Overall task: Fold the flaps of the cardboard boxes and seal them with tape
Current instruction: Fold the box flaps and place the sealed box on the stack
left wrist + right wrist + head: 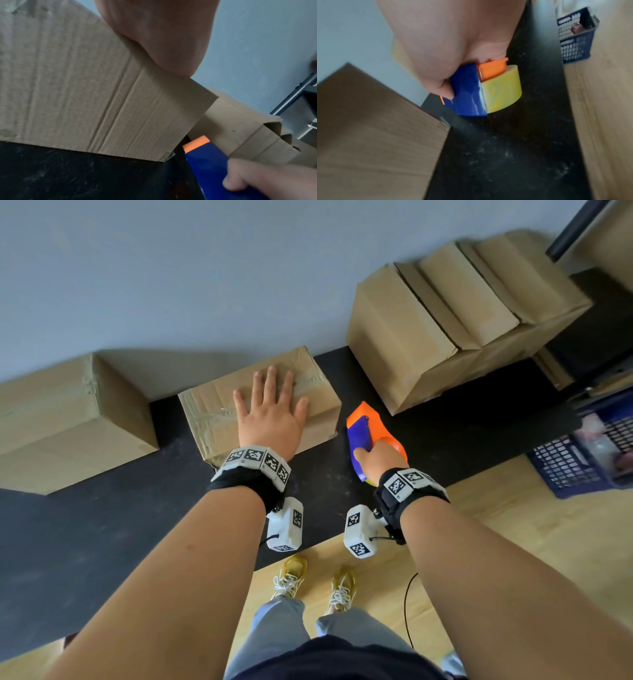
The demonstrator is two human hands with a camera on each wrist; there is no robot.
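Note:
A small cardboard box (pixel 205 412) lies on the black table (pixel 102 525), flaps closed, with clear tape along its top seam. My left hand (pixel 270 409) rests flat on the box top, fingers straight and spread; in the left wrist view its palm (pixel 163 33) presses the box (pixel 77 88). Just right of the box my right hand (pixel 376 460) grips an orange and blue tape dispenser (pixel 363 429) that stands on the table. The right wrist view shows the dispenser (pixel 467 92) with its yellowish tape roll (pixel 503 89).
A larger taped box (pixel 68 419) sits at the left against the wall. Several boxes with upright flaps (pixel 445 323) stand at the back right. A blue plastic crate (pixel 589 453) is on the wooden floor to the right, near a black shelf frame.

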